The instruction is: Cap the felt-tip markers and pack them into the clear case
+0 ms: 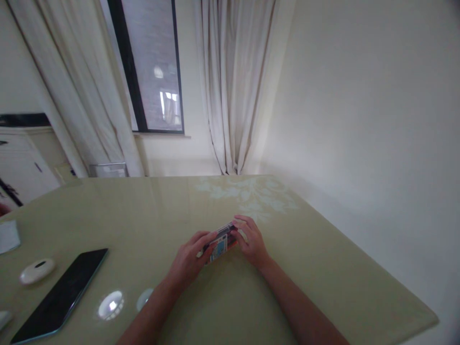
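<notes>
Between my two hands is a small printed box, tilted so that its right end sits higher than its left. Its sides show dark, red and pale blue printing, too blurred to read. The fingers and thumb of my left hand are closed round the left end. At the other end, my right hand pinches the box, with thumb and fingertips on its edge. Both forearms reach in from the bottom of the view, over the pale green tabletop.
A black tablet or large phone lies on the left, beside a white oval object. Shiny round spots show near my left forearm. A pale folded item rests at the left edge. Behind stand curtains, a window and a wall.
</notes>
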Action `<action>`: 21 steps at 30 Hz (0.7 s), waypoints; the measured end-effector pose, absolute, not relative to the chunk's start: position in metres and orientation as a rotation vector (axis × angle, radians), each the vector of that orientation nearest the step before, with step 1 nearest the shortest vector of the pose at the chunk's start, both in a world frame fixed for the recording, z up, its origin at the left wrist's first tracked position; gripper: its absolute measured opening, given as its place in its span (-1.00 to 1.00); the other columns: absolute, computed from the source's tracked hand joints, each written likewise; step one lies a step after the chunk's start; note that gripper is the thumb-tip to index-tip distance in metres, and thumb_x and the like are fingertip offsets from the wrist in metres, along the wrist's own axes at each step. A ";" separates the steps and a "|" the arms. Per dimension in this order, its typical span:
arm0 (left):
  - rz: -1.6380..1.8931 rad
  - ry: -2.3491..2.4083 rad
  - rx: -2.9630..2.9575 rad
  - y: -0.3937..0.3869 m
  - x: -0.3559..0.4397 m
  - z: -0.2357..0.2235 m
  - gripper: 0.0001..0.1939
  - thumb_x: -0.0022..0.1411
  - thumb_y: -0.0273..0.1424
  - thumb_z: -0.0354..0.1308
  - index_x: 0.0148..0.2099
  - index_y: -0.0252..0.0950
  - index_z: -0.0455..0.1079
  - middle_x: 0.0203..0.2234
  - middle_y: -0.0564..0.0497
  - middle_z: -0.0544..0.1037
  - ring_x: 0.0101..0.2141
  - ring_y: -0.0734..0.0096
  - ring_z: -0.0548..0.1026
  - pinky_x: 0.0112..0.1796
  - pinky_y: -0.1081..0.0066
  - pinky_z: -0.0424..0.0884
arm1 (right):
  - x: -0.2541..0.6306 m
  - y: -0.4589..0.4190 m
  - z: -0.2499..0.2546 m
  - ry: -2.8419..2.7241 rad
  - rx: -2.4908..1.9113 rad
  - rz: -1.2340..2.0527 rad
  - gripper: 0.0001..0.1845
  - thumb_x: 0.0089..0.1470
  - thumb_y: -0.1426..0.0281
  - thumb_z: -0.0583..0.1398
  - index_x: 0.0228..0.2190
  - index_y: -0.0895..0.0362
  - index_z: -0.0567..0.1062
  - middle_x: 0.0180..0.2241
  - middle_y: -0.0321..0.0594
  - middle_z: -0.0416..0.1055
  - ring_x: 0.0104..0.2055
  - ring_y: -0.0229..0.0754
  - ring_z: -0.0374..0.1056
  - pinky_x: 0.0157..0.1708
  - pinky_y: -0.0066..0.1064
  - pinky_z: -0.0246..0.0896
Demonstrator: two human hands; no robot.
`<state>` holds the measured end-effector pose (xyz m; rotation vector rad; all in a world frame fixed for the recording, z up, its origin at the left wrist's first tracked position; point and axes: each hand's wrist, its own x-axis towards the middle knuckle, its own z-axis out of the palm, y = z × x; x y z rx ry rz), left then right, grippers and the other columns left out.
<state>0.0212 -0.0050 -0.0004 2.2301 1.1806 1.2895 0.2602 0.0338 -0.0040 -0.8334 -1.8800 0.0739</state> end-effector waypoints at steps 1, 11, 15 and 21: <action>1.282 1.183 2.233 -0.006 0.022 0.000 -0.69 0.44 -0.23 0.08 0.12 -0.13 0.52 -0.05 -0.07 0.62 -0.12 0.33 0.62 -0.07 0.41 0.54 | 0.260 0.034 -0.004 -1.880 -0.837 0.073 -0.77 0.32 0.36 0.19 -0.02 0.05 0.53 0.03 0.00 0.47 0.10 -0.02 0.40 0.09 -0.08 0.39; 1.246 1.385 2.063 -0.014 0.034 -0.009 -0.50 0.36 -0.19 0.16 0.30 -0.13 0.34 0.04 -0.06 0.61 -0.08 0.25 0.62 0.00 0.30 0.52 | 0.253 0.008 0.016 -2.018 -0.935 -0.088 -0.44 0.25 0.42 0.17 0.26 0.01 0.33 0.26 -0.05 0.33 0.33 0.07 0.18 0.29 0.04 0.11; 1.200 1.425 2.020 -0.016 0.039 -0.006 -0.55 0.33 -0.18 0.18 0.23 -0.12 0.41 0.00 -0.01 0.65 -0.10 0.25 0.64 0.01 0.28 0.52 | 0.245 -0.002 0.022 -2.224 -0.802 -0.131 -0.31 0.26 0.51 0.09 0.36 -0.09 0.20 0.25 -0.15 0.38 0.29 0.00 0.27 0.29 -0.04 0.11; 1.214 1.399 2.029 -0.017 0.039 -0.001 -0.61 0.33 -0.21 0.17 0.17 -0.14 0.45 -0.05 0.00 0.67 -0.13 0.27 0.66 -0.01 0.31 0.52 | 0.239 -0.003 0.017 -2.239 -0.716 -0.131 -0.29 0.29 0.54 0.03 0.39 -0.09 0.14 0.19 -0.19 0.46 0.23 -0.06 0.35 0.20 -0.12 0.23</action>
